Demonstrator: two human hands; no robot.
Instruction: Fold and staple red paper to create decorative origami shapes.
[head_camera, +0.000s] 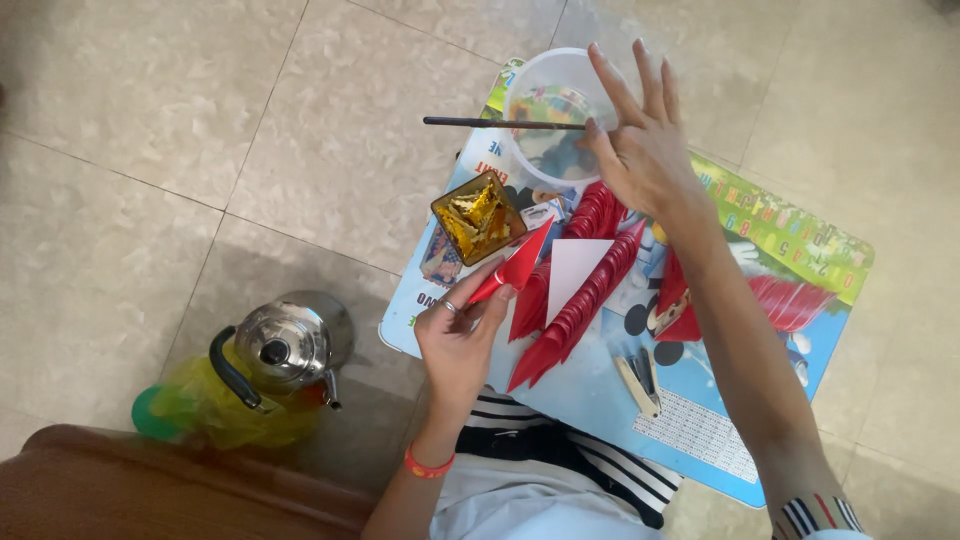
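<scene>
**Inspector A:** Two hands were in view, both the person's own. The left hand (457, 330), at lower centre of the frame, pinched a folded red paper piece (518, 267) between thumb and fingers. The right hand (640, 150), at upper centre, held the end of a thin black stick (500, 123) between thumb and forefinger, the other fingers fanned wide.

**Inspector B:** Where did the stick lie from that hand?

**Inspector A:** To its left in the frame. Its long axis ran nearly level, across the rim of a clear plastic bowl (540, 70), with the free end pointing toward the left edge. The right hand was the nearer one; the left was well apart from it, lower down.

**Inspector B:** And the red piece?

**Inspector A:** It pointed up and to the right, tip toward the upper right of the frame, long axis slanting. It sat just beside a small square box of gold foil pieces (477, 216), and I could not tell whether the two touched.

**Inspector B:** The surroundings?

**Inspector A:** A row of similar red folded pieces (585, 300) and a stapler (637, 382) lay on a blue printed mat (600, 400) on the tiled floor (150, 150). A steel kettle (285, 345) stood at lower left.
</scene>
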